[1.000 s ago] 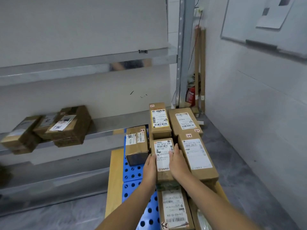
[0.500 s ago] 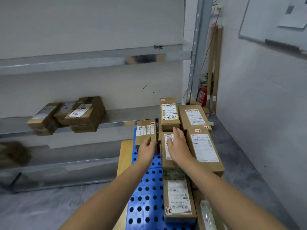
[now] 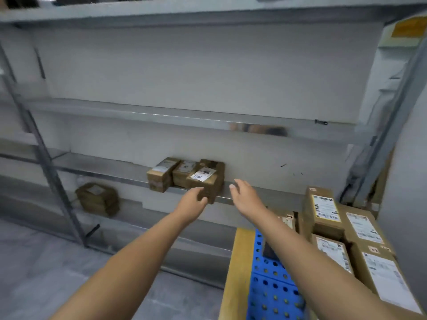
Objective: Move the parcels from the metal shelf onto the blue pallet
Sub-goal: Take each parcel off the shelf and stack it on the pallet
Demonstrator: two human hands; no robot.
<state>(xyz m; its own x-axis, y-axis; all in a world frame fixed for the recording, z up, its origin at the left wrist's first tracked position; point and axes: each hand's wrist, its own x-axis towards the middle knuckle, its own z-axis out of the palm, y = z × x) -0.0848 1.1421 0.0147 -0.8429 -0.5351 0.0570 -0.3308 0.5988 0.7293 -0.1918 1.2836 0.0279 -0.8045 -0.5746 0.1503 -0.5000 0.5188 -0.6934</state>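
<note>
- The metal shelf [image 3: 97, 166] fills the upper and left parts of the frame. Its grey levels run across the picture and slanted uprights stand at the left and right edges.
- The grey floor [image 3: 46, 262] takes up the lower left.
- The blue pallet [image 3: 272, 294], dotted with round holes, sits at the lower right. It rests on a yellowish board [image 3: 233, 273] whose edge shows along its left side.
- A group of brown parcels on the pallet [image 3: 323, 211] crowds the right edge of the frame. They are packed side by side with white printed labels on top, and the farthest one stands highest.
- Both bare forearms rise from the bottom edge toward the middle of the frame.
- Three parcels sit touching on the middle shelf level, just above centre: a labelled parcel [image 3: 208, 179] with handwriting on a white slip at the right, a middle parcel [image 3: 184, 169], and a left parcel [image 3: 160, 176].
- A lone parcel [image 3: 97, 199] lies on a lower level at the left, blurred.
- The right hand [image 3: 247, 197] is spread with its fingers stretched out. It holds nothing and is just right of the labelled parcel, apart from it.
- The left hand [image 3: 191, 200] has its fingers loosely bent at the front lower corner of the labelled parcel. Blur hides whether they touch it, and no grip shows.
</note>
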